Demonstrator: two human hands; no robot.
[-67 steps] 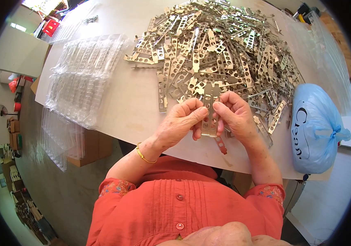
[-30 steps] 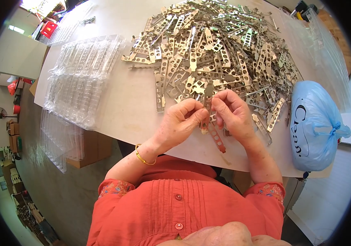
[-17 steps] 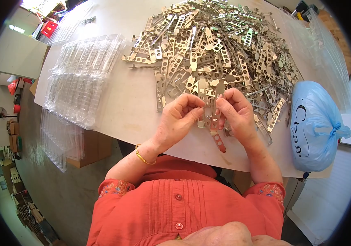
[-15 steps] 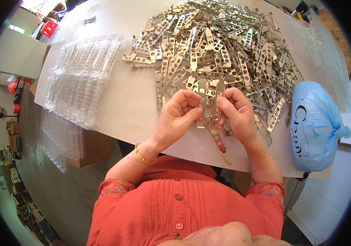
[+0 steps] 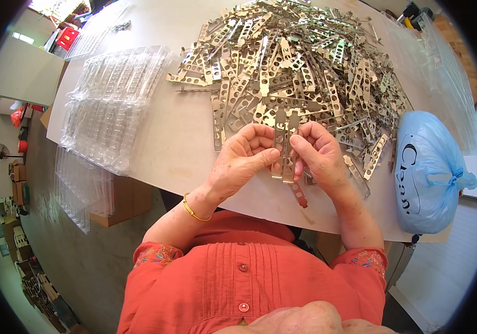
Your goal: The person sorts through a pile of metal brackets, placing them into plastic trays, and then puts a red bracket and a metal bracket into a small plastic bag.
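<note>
My left hand (image 5: 243, 160) pinches a flat metal bracket (image 5: 279, 125) between thumb and fingers. In my right hand (image 5: 321, 156) is a second metal bracket (image 5: 293, 121), gripped the same way. Both brackets stand upright side by side, close together, with my fingers covering part of their middles. Just below them, near the table's front edge, lies a loose perforated bracket (image 5: 298, 195). Beyond my hands rises a large heap of silvery metal brackets (image 5: 305, 67) with round holes, tangled in all directions.
Clear plastic trays (image 5: 113, 106) are stacked on the left of the white table (image 5: 177, 150), and more clear trays (image 5: 85, 192) stand lower beside it. A tied blue plastic bag (image 5: 430, 172) sits at the right edge. Clear plastic sheeting (image 5: 444, 72) lies at the far right.
The two brackets have come closer together and are now nearly parallel. The one in my right hand has shifted left. The heap looks unchanged.
</note>
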